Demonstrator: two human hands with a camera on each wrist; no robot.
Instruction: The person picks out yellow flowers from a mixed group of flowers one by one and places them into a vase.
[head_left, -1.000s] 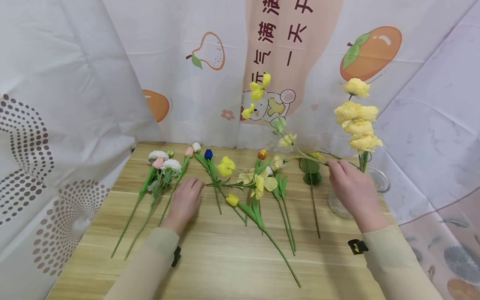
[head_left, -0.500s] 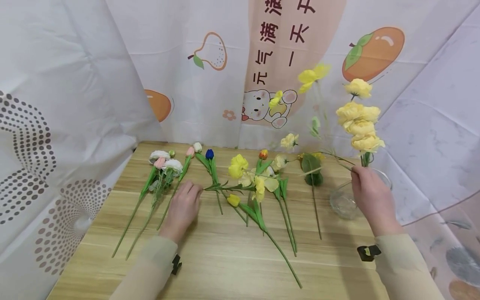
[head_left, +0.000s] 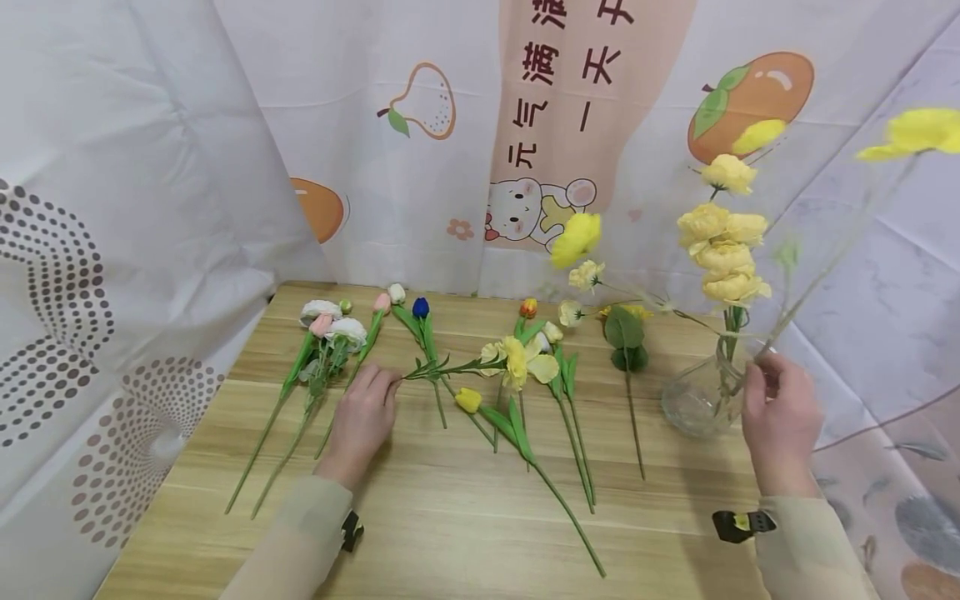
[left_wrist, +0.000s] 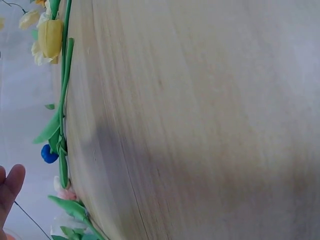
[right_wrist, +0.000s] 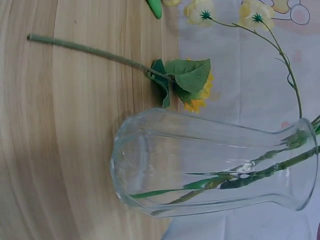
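Observation:
My left hand (head_left: pixel 363 425) pinches the leafy stem end of a pale yellow artificial flower (head_left: pixel 517 362), which extends rightward above other stems. In the left wrist view only some fingers (left_wrist: pixel 11 187) show at the left edge. At the right, my right hand (head_left: pixel 783 412) pinches a tall, blurred yellow flower spray (head_left: pixel 813 287) beside the mouth of the glass vase (head_left: pixel 686 400). Yellow ruffled blooms (head_left: pixel 727 258) rise from that vase. Stems stand inside the vase (right_wrist: pixel 200 165) in the right wrist view, where the right hand is hidden.
White and pink flowers (head_left: pixel 333 329) lie on the left of the wooden table (head_left: pixel 450 525). A blue tulip (head_left: pixel 421 307), a yellow tulip (head_left: pixel 468 400) and other tulips lie across the middle. A leafy stem with a yellow flower (right_wrist: pixel 192 82) lies near the vase.
My right hand has moved right and slightly down to the vase mouth. Its yellow spray has swung from the centre to the right. My left hand has barely shifted.

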